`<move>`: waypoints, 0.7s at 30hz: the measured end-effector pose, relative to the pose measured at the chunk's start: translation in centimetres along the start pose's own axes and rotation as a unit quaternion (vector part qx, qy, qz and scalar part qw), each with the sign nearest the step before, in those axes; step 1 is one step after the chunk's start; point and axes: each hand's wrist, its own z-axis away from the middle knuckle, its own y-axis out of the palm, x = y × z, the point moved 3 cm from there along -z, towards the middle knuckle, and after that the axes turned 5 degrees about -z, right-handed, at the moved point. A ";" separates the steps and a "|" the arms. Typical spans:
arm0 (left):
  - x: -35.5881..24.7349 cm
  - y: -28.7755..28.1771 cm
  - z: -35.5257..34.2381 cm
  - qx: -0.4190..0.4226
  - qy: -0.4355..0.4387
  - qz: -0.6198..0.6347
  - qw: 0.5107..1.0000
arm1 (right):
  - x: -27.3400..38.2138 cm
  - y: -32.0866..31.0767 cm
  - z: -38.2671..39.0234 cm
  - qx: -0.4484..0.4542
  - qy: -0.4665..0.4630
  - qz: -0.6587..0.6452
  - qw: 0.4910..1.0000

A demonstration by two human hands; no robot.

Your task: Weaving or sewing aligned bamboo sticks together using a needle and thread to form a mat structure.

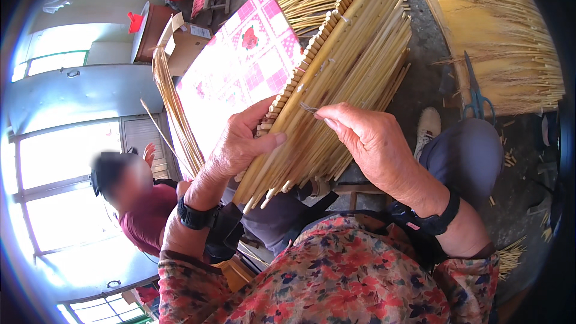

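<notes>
A thick mat of pale yellow plant stalks (354, 84) slants across the middle, its stalks lying side by side and a row of cut ends along its left edge. My left hand (245, 141) grips that edge near the mat's lower end, thumb on top and fingers partly hidden behind it. Just above the mat's surface, my right hand (363, 135) pinches a thin, light thread (309, 108) between thumb and forefinger. Small pale stitches dot the stalks near the edge. Whether a needle is on the thread, I cannot tell.
A table with a pink checked cover (240, 48) stands beyond the mat. On the right, a yellow board (480, 6) carries loose stalks and blue-handled scissors (477, 99). Another person (138, 198) sits at left. A cardboard box (186, 45) and stalk bundles (174, 117) lie behind.
</notes>
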 end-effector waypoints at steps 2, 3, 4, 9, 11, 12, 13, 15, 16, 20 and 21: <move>0.1 -0.1 0.0 -0.003 -0.006 -0.004 1.000 | 0.0 0.0 -0.1 -0.010 0.001 0.008 1.000; 0.2 -0.2 0.1 -0.005 -0.011 -0.008 1.000 | 0.0 0.0 -0.1 -0.012 -0.003 0.011 1.000; 0.3 -0.2 0.0 -0.005 -0.010 -0.008 1.000 | 0.0 0.0 -0.1 -0.012 -0.003 0.012 1.000; 0.3 -0.1 -0.2 -0.004 0.016 -0.011 1.000 | -0.2 0.0 -0.2 -0.007 -0.001 0.009 1.000; 0.5 -0.1 -0.3 -0.002 0.012 -0.001 1.000 | -0.3 0.0 -0.2 -0.005 -0.001 0.011 1.000; 0.6 0.0 -0.3 0.000 0.007 0.010 1.000 | -0.3 0.0 -0.2 -0.002 -0.001 0.013 1.000; 0.8 0.0 -0.3 0.000 0.007 0.010 1.000 | -0.3 0.0 -0.2 -0.002 -0.001 0.013 1.000; 1.0 0.1 -0.4 -0.009 0.010 -0.003 1.000 | -0.1 -0.2 -0.2 0.010 0.018 0.028 0.999; 0.9 0.2 -0.3 -0.010 0.012 -0.002 1.000 | 0.3 -0.4 -0.2 0.010 0.016 0.030 0.999; 0.5 1.6 0.3 -0.036 -0.001 -0.087 0.996 | 1.7 -1.1 0.7 0.023 0.035 0.092 0.995; 0.4 2.1 0.4 -0.037 0.012 -0.100 0.994 | 2.0 -1.3 1.0 0.014 0.034 0.104 0.994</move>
